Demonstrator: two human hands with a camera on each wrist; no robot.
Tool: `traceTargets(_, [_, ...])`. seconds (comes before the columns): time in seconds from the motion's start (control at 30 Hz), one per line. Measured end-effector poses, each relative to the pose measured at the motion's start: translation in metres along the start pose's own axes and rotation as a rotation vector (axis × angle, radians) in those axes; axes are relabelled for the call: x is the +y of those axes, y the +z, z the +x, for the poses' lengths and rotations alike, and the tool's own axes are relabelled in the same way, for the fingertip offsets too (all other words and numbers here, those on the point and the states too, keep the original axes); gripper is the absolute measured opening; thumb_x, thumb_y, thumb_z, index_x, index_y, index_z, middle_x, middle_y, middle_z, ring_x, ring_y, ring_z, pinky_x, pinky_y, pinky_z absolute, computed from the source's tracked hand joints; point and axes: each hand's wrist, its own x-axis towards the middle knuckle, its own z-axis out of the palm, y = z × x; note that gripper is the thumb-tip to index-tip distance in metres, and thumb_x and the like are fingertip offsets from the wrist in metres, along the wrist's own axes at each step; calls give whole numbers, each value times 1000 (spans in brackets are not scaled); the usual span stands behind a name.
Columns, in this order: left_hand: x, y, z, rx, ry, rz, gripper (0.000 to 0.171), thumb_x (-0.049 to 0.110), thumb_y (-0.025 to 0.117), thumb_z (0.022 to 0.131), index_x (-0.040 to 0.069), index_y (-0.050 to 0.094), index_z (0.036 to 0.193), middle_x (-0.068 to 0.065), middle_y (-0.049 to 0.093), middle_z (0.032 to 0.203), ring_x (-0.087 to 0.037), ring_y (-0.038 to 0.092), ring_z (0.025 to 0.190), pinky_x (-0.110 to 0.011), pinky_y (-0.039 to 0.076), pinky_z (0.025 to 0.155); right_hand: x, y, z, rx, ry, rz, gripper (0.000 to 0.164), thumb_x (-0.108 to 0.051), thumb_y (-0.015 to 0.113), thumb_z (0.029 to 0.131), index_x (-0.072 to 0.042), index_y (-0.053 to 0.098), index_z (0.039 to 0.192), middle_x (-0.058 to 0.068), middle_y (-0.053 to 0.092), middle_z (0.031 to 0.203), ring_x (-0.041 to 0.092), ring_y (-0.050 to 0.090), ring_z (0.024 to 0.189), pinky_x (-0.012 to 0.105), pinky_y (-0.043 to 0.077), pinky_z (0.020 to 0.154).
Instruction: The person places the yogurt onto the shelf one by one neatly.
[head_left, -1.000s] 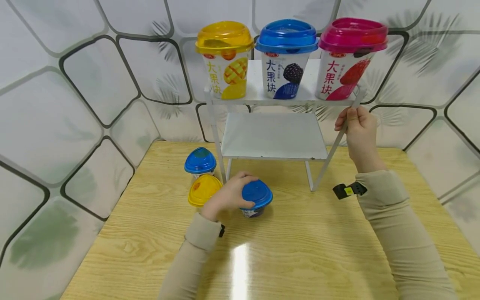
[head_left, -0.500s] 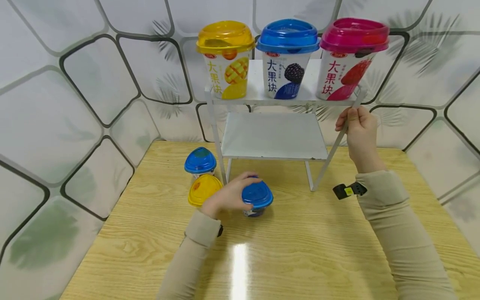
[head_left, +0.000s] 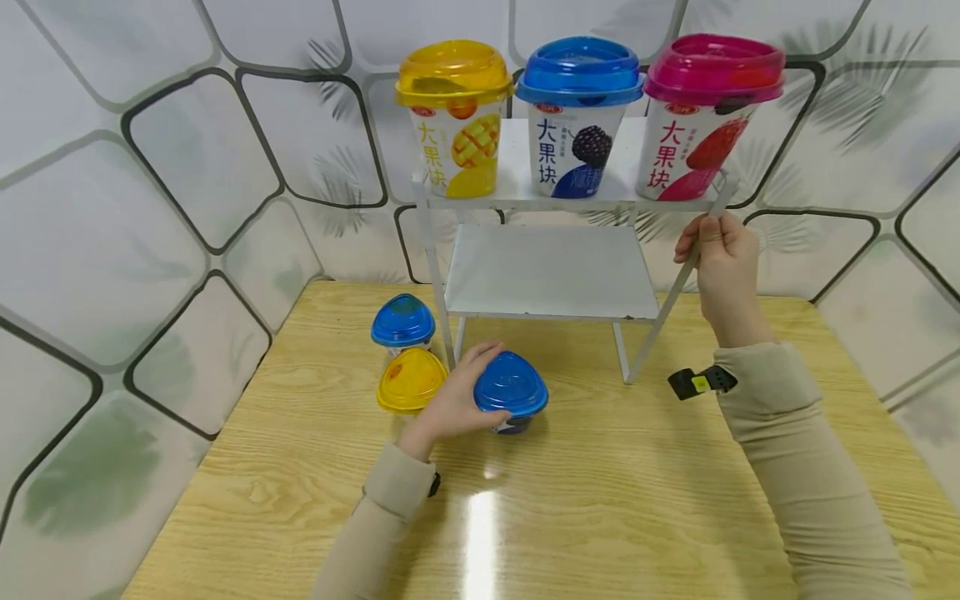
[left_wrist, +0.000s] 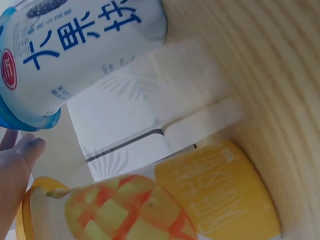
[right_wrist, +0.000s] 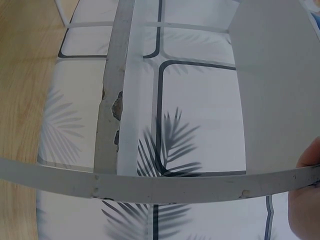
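In the head view, a blue-lidded yogurt cup [head_left: 512,385] stands upright on the table in front of the white metal rack [head_left: 551,271]. My left hand [head_left: 450,404] is at its left side, thumb and fingers spread beside the lid without closing round it. The left wrist view has this cup's white side [left_wrist: 85,55] with its blackberry print, fingertips [left_wrist: 32,150] near its lid. A yellow-lidded cup [head_left: 411,382] is just left of that hand, another blue-lidded cup [head_left: 402,321] behind it. My right hand [head_left: 726,275] grips the rack's right front leg [head_left: 663,312].
Along the rack's top tier are a yellow-lidded cup [head_left: 453,121], a blue-lidded cup [head_left: 579,121] and a pink-lidded cup [head_left: 705,121]. The lower shelf [head_left: 551,271] is bare metal, and patterned panels [head_left: 161,275] close in the table [head_left: 600,500] at the back and sides.
My left hand has drawn a little to the left off the blue lid, uncovering more of it. The cup hardly moves. My right hand keeps its grip on the rack leg.
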Motion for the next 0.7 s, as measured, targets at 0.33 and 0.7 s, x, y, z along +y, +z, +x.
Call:
traceTargets(0.33, [-1,12,-5,72,-138,-43,92,25,76,70,7,18,139,-15,20,141,-34,31,122,-48,31,94,1,0,0,-12,-14,12,25,-18,46,90,-1,51,72,6,52,60,11,50,51,17,46,52])
traceTargets(0.7, [-5,20,-12,62,-314,-244,99,25,76,70,4,9,140,-17,17,142,-33,23,127,-47,22,99,2,-1,-1,-23,-32,17,25,-18,46,89,-1,52,72,5,52,59,11,50,52,16,45,52])
